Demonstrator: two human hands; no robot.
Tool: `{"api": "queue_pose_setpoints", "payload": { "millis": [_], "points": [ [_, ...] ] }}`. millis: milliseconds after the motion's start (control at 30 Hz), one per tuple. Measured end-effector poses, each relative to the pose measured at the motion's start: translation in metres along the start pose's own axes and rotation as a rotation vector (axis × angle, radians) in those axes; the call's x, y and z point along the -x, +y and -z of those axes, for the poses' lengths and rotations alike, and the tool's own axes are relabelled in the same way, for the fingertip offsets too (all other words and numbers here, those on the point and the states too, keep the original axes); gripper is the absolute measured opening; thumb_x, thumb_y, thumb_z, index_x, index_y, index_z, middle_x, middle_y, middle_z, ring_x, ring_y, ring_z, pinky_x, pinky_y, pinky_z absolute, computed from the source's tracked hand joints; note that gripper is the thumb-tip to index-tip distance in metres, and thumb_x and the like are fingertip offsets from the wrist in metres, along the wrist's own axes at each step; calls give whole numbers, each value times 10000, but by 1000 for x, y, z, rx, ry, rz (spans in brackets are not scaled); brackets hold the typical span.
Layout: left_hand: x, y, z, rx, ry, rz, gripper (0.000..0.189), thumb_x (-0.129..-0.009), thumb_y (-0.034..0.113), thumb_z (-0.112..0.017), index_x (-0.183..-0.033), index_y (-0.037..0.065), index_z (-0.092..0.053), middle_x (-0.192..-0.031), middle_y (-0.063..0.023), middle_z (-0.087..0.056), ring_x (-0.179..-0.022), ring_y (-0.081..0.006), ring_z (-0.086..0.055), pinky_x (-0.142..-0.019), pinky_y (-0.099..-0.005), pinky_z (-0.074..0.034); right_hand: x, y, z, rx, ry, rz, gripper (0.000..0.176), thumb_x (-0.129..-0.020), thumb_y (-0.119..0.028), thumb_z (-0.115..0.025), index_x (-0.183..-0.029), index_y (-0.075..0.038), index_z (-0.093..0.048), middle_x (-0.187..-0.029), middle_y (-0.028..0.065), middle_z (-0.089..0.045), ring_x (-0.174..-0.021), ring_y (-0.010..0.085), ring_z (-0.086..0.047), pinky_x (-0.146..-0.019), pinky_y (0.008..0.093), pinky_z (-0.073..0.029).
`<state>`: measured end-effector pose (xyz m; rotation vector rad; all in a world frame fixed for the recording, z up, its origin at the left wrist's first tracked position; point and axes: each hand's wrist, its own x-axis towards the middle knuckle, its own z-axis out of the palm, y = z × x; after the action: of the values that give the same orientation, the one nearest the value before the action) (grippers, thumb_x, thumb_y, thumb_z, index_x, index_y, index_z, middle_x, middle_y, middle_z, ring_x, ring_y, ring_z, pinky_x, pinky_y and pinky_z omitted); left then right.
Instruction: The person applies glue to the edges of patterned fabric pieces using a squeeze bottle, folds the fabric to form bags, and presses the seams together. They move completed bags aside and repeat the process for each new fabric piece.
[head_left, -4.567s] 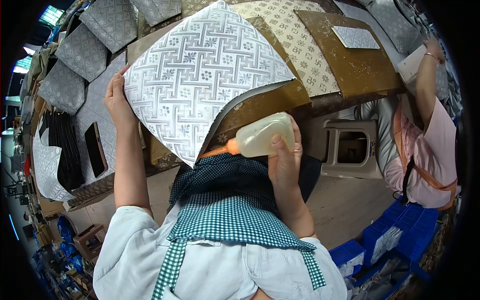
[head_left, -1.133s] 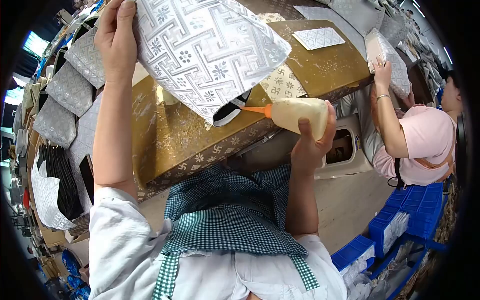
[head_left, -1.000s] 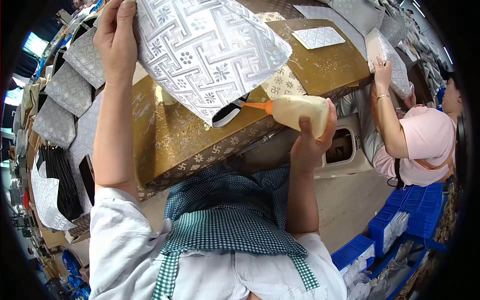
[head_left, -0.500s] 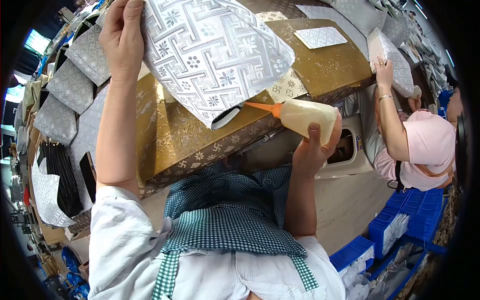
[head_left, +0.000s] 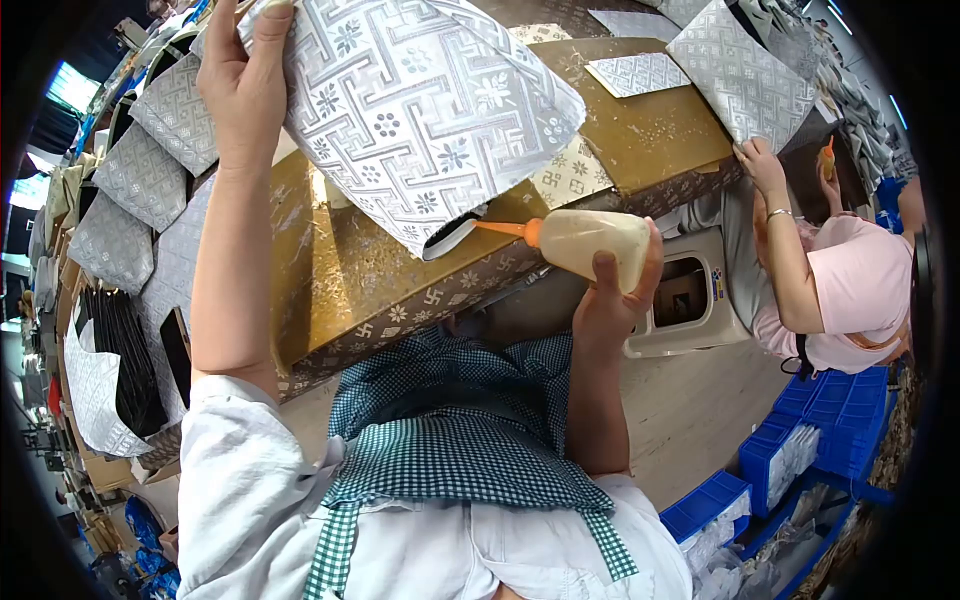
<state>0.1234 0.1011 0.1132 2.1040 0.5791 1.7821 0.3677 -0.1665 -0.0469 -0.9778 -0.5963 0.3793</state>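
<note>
Fingers of the right hand (head_left: 603, 300) wrap tight round a soft glue bottle (head_left: 590, 245). Its orange tip (head_left: 500, 229) pokes at the open bottom edge of a silver patterned bag (head_left: 420, 100). The left hand (head_left: 245, 90) grips the bag's top corner and holds it up over the gold table (head_left: 350, 270). Off to the right, another person's hand (head_left: 762, 160) touches a silver sheet (head_left: 740, 70).
</note>
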Motion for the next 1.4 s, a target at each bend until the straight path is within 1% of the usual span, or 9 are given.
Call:
{"api": "queue_pose_setpoints", "payload": {
  "millis": [167,333,533,733,867,1033,1167,1300,1400],
  "points": [
    [-4,26,-3,-72,12,182,415,-943,410,-602,-1077,23,-667,-780,22,-608,-641,-42,-475,-544,-215,-364,4,-1,1,-85,-25,-46,637,-857,-69,-682,-1413,-64,-370,-1333,95,-452,-1208,233,-476,-1006,394,-442],
    [-16,24,28,-357,-181,271,539,-929,500,-572,-1014,-22,-674,-743,-35,-660,-667,-77,-555,-585,-232,-423,-10,7,-5,-83,4,65,627,-874,-88,-676,-1414,-41,-361,-1342,96,-437,-1216,216,-451,-1033,365,-393],
    [-8,34,38,-555,-51,250,583,-928,544,-503,-1024,-13,-649,-752,-236,-653,-743,-347,-672,-679,-417,-493,-25,9,-12,-12,-68,113,685,-851,-187,-706,-1398,32,-356,-1344,162,-454,-1219,280,-470,-1037,417,-403],
    [28,-30,121,-153,414,329,479,-992,436,-479,-938,-8,-648,-666,16,-531,-547,-72,-459,-473,-252,-360,-35,2,8,-43,155,-9,499,-941,-198,-585,-1353,15,-402,-1288,155,-506,-1105,253,-576,-858,322,-523],
    [83,-45,210,9,861,776,479,-1009,432,-399,-827,32,-590,-610,-34,-527,-461,-141,-481,-410,-300,-343,-29,-6,-6,-72,126,-51,491,-948,-200,-578,-1347,25,-401,-1290,162,-509,-1124,270,-574,-874,340,-529],
    [198,-102,326,138,1017,998,382,-1004,356,-409,-981,-2,-541,-688,-103,-579,-533,-193,-573,-427,-309,-489,-18,-10,-27,-153,39,-83,485,-951,-206,-569,-1356,-4,-395,-1265,135,-522,-1121,235,-558,-877,309,-474],
    [192,-64,288,-118,1005,1123,609,-953,102,-506,-1479,51,-203,-973,-153,-606,-692,-237,-656,-522,-324,-529,-11,-4,-40,-235,75,-175,504,-936,-149,-559,-1384,-19,-368,-1274,143,-516,-1138,241,-555,-881,330,-505],
    [193,-59,282,-405,576,1271,735,-919,131,-563,-1522,65,-148,-1113,-161,-548,-720,-178,-591,-548,-317,-473,-9,-1,-42,-321,57,-239,533,-912,-117,-593,-1386,-44,-362,-1290,140,-500,-1134,252,-561,-866,351,-535],
    [202,-54,248,-592,591,973,657,-923,142,-564,-1493,48,-251,-1348,-141,-366,-787,-165,-525,-650,-313,-471,-8,-3,-34,-367,90,-267,506,-909,-125,-607,-1358,-58,-385,-1265,124,-512,-1130,253,-564,-860,387,-556]
  ]
}}
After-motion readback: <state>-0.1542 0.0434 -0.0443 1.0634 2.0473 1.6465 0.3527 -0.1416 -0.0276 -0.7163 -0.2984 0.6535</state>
